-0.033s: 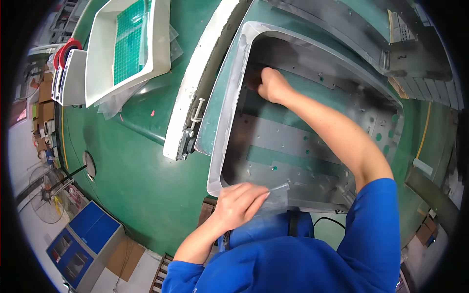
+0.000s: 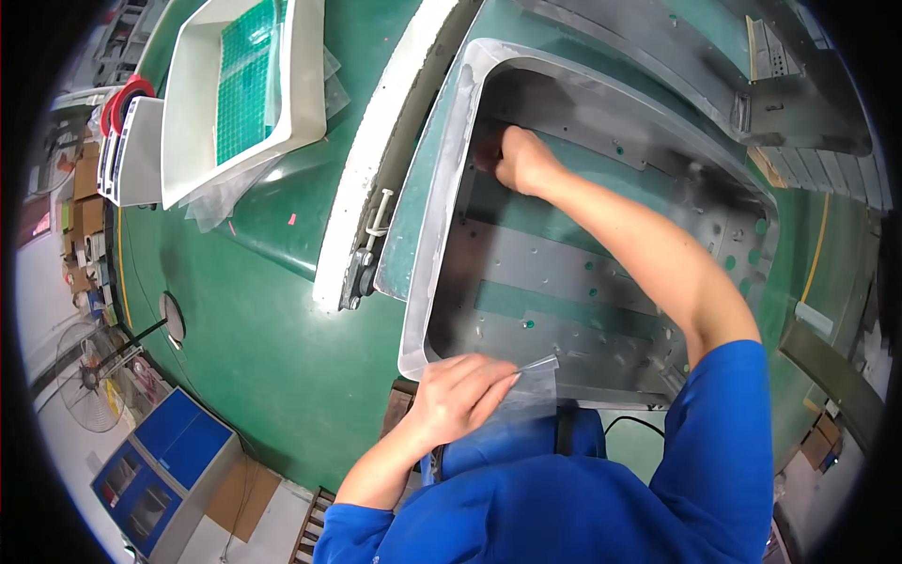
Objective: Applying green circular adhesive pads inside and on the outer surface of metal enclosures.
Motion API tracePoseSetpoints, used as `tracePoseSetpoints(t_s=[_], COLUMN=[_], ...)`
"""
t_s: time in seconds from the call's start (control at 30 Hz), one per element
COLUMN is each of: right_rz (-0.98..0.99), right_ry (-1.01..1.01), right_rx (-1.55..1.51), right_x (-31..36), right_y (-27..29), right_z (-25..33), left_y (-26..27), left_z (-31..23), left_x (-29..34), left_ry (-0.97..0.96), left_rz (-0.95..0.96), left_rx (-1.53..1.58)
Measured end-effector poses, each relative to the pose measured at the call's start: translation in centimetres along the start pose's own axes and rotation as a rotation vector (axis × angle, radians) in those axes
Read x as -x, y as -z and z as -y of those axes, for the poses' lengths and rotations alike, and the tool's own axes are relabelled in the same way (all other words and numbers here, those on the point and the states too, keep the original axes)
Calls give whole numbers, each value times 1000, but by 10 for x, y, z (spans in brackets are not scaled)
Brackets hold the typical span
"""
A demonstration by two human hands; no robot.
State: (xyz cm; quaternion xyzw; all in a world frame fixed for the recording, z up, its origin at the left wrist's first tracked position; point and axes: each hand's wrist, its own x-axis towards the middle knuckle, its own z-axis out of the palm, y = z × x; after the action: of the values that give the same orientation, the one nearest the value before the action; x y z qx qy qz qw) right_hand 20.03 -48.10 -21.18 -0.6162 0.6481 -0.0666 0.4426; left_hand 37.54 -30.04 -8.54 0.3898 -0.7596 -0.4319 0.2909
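A grey metal enclosure [image 2: 545, 352], rectangular with rounded corners and holes in its panels, lies with its open side up in front of me. My right hand [image 2: 527, 162] reaches deep into its far left corner, the arm crossing over the opening. Its fingers are curled closed against the inner wall; whatever they hold is hidden in the shadow. At the near left corner, my left hand [image 2: 460, 395] pinches the edge of a clear plastic bag [image 2: 536, 387], which hangs down in front of the enclosure's near edge.
Left of the enclosure runs a long white beam [image 2: 362, 188] with a bolt and metal fitting [image 2: 362, 273]. Beyond it, a white bin [image 2: 305, 113] holds green gridded sheets [image 2: 246, 94]. Another grey metal housing [image 2: 799, 117] stands at the far right. A blue cabinet [image 2: 183, 437] is lower left.
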Motion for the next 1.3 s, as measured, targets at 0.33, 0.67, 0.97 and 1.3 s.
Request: tracePoseSetpoints(t_s=[0.33, 0.67, 0.97, 1.3], right_rz=[22, -26, -47, -73], right_ry=[105, 131, 107, 134], right_rx=[109, 122, 164, 210], right_x=[-2, 1, 5, 6], right_y=[2, 3, 3, 3], right_z=[11, 13, 19, 19], left_y=[0, -1, 0, -1], left_z=[4, 5, 4, 5], left_x=[-4, -2, -3, -4], left_ry=[-28, -35, -35, -42], left_rz=[-12, -18, -18, -26], left_rx=[45, 40, 37, 43])
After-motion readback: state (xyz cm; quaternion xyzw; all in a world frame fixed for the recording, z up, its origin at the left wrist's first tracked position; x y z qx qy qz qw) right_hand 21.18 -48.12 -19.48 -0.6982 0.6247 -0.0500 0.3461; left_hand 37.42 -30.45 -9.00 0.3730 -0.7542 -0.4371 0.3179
